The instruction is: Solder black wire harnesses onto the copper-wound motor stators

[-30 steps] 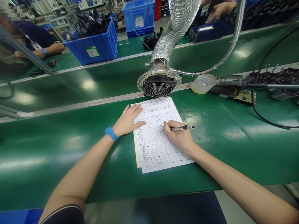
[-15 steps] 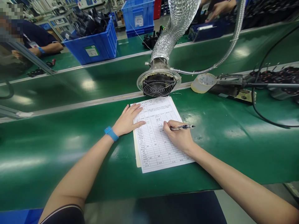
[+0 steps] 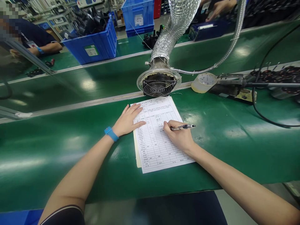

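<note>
A printed paper form (image 3: 159,150) with a table of rows and handwritten entries lies on the green bench. Beneath its left edge shows a yellowish sheet (image 3: 137,156). My left hand (image 3: 127,120) rests flat on the form's upper left side, fingers spread, a blue band on the wrist. In the middle of the form, my right hand (image 3: 180,136) is closed around a pen (image 3: 185,127). The pen's upper end points right; its tip is hidden behind my fingers, close to the written cells.
A fume duct with a fan grille (image 3: 159,87) hangs just beyond the form. A tape roll (image 3: 204,82) and a dark tool (image 3: 228,84) with a cable lie at right. Blue bins (image 3: 93,47) stand behind the divider. Co-workers' arms show at upper left and upper right.
The view has shifted very slightly. Both hands stay in nearly the same places on the form, with the pen still in my right hand.
</note>
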Demonstrator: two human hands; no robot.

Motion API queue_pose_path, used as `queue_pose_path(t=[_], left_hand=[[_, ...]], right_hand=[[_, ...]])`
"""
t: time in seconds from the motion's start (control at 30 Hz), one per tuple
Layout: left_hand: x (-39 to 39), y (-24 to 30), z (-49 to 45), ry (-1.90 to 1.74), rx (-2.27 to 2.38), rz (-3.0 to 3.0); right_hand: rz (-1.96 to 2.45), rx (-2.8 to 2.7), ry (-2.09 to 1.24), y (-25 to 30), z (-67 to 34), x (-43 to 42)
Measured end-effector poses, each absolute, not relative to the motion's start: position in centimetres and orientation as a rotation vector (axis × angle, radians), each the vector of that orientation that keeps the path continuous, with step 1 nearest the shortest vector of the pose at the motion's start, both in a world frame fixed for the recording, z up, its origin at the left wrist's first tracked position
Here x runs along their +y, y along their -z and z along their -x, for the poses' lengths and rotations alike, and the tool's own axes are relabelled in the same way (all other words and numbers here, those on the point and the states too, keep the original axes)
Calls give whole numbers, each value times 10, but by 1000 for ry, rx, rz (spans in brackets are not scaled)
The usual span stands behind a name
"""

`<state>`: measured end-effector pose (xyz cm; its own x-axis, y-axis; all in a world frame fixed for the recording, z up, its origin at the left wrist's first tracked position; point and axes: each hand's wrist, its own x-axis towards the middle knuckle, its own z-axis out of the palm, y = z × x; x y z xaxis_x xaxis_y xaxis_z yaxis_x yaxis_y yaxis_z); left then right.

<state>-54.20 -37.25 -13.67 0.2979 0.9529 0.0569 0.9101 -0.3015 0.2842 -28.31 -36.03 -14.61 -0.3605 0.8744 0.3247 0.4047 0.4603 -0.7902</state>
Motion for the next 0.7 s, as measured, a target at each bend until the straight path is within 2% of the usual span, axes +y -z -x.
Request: queue_pose_path(t=[0.7], left_hand=[[-372, 138, 543, -333, 1727, -2380]], right_hand=[[1118, -1940, -771, 147, 281, -359]])
